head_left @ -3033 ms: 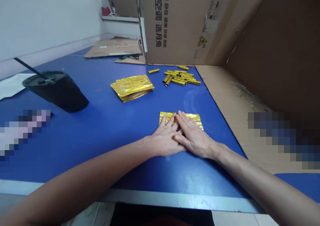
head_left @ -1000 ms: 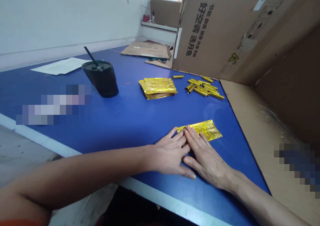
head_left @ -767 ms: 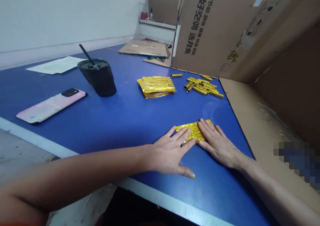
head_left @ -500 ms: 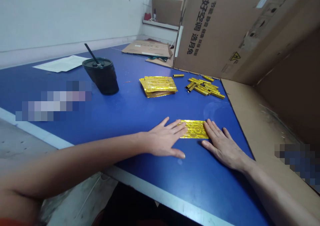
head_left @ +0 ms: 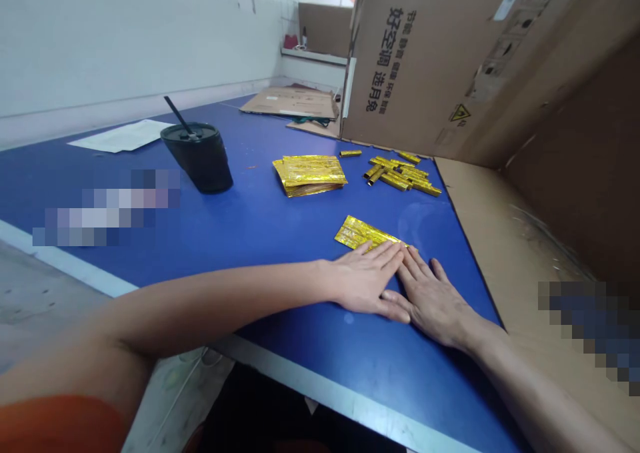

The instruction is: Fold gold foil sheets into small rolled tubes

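A shiny gold foil sheet [head_left: 364,229] lies turned at a slant on the blue table, its near right part covered by my hands. My left hand [head_left: 367,276] rests flat on it with the fingers stretched toward the right. Beside it, my right hand [head_left: 435,299] lies flat, fingertips at the sheet's right end; the two hands touch. Neither hand grasps anything. Beyond them sits a stack of gold foil sheets [head_left: 313,171], and to its right a heap of narrow rolled gold tubes [head_left: 400,173].
A black cup [head_left: 200,159] with a straw stands at the left, near a white paper [head_left: 123,136]. A large cardboard box [head_left: 430,59] walls off the back right. Flattened cardboard [head_left: 290,101] lies at the back. A cardboard strip [head_left: 500,239] borders the table's right side.
My left hand has slid right until it meets my right hand. The foil sheet has turned from straight to slanted. The view has shifted slightly.
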`<state>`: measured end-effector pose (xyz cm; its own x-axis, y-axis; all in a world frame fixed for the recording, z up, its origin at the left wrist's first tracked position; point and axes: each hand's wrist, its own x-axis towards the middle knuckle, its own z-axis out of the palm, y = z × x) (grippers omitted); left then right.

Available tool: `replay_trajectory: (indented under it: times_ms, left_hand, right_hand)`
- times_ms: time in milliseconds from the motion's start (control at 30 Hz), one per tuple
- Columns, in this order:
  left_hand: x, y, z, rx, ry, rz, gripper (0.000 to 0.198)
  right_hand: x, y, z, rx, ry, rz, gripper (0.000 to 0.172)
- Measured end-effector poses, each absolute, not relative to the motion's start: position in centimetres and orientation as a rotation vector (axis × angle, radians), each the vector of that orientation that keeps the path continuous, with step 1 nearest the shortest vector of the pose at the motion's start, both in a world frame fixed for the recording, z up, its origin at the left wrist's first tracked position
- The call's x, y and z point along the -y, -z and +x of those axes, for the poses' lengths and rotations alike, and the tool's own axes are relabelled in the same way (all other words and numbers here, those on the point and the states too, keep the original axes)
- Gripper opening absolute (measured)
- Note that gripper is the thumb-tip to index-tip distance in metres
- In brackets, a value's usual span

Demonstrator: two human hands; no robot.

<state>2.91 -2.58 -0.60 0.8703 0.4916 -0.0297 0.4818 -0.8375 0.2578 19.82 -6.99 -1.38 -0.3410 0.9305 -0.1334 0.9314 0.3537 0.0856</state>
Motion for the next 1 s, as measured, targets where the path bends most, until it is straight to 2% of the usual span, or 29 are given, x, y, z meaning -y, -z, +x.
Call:
replay_trajectory:
  times_ms: [267,533,733,800,900,1000]
  left_hand:
    - [1.6,1.2,0.6,-0.846,0.036,2.762,0.093]
    - [0.3,1.4,-2.3,-1.016,0.071,2.745,0.093]
    - [0.5,1.5,-2.1,-1.032,0.045,2.745,0.093]
    - [0.6,1.4,-2.2,-1.029,0.043,2.746,0.090]
    - [0.5,1.2,-2.3,-0.992,0.041,2.739,0.083]
    - [0.4,1.1,-2.4,-0.954,0.041,2.724,0.078]
  right_hand:
    - [7.1,0.9,20.1,-2.427,0.042,1.709,0.075]
    - [6.5,0.5,20.6,-2.382,0.059,1.785,0.080]
    - [6.1,0.7,21.2,-2.309,-0.263,2.059,0.081]
    - [6.6,0.7,20.2,-2.464,-0.314,1.973,0.080]
    - [7.4,0.6,18.2,-2.712,-0.052,1.561,0.078]
    - [7.5,0.6,17.7,-2.719,0.101,1.433,0.076]
